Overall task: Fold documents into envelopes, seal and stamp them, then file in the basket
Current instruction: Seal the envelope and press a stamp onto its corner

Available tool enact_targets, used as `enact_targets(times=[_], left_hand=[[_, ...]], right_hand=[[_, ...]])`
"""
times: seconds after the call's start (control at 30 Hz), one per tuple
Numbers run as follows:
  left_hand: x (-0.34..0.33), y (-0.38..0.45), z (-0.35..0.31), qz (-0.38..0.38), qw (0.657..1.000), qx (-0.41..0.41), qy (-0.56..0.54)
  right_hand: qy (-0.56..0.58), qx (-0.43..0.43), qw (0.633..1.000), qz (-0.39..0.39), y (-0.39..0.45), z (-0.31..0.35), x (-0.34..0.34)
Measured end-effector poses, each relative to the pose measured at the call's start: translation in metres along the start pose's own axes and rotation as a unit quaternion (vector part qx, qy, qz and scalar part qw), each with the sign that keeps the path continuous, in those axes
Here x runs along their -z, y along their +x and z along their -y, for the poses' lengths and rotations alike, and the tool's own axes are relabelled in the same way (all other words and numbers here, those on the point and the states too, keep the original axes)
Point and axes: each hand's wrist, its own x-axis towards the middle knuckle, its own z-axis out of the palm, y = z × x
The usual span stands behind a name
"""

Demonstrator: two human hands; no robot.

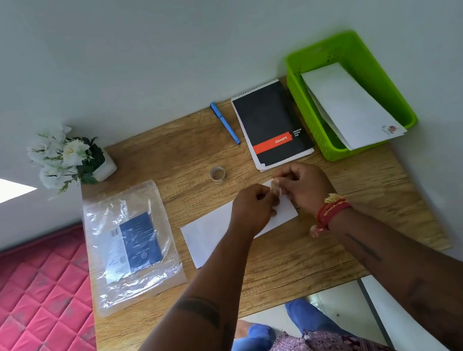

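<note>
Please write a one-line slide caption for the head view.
Both hands hold clear tape over a white envelope beside a green basket.

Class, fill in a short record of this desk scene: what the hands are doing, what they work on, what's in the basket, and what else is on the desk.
hands: left and right hold a piece of clear tape between them
under hands: white envelope flat on desk
basket: green, holds stamped envelopes
tape roll: behind envelope
also on desk: pen, notepad, plastic bag, flowers
</note>
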Motion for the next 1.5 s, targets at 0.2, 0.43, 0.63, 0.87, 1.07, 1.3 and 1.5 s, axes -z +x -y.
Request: enact_targets(times=[0.2, 0.43, 0.63, 0.87, 1.07, 1.3, 1.5], left_hand=[[0.000, 0.003, 0.004, -0.010, 0.998, -0.010, 0.063], [-0.004, 0.002, 0.008, -0.040, 0.990, -0.026, 0.134], [-0.007, 0.007, 0.007, -0.064, 0.987, 0.000, 0.147], [-0.007, 0.009, 0.003, -0.061, 0.988, 0.020, 0.143], [-0.006, 0.011, -0.003, -0.056, 0.987, 0.029, 0.146], [-0.007, 0.012, -0.012, -0.047, 0.982, 0.039, 0.181], [-0.004, 0.019, -0.017, -0.015, 0.977, 0.068, 0.201]], right_hand=[[-0.077, 0.022, 0.996, 0.028, 0.014, 0.003, 0.002], [-0.177, 0.037, 0.981, 0.065, 0.028, 0.008, 0.006], [-0.163, 0.068, 0.983, 0.051, 0.020, 0.000, 0.002], [-0.163, 0.116, 0.980, 0.006, 0.010, -0.006, -0.006], [-0.182, 0.159, 0.970, 0.008, 0.009, -0.011, -0.006], [-0.224, 0.182, 0.957, 0.030, 0.014, -0.009, -0.007], [-0.242, 0.116, 0.961, 0.061, 0.034, 0.001, -0.005]])
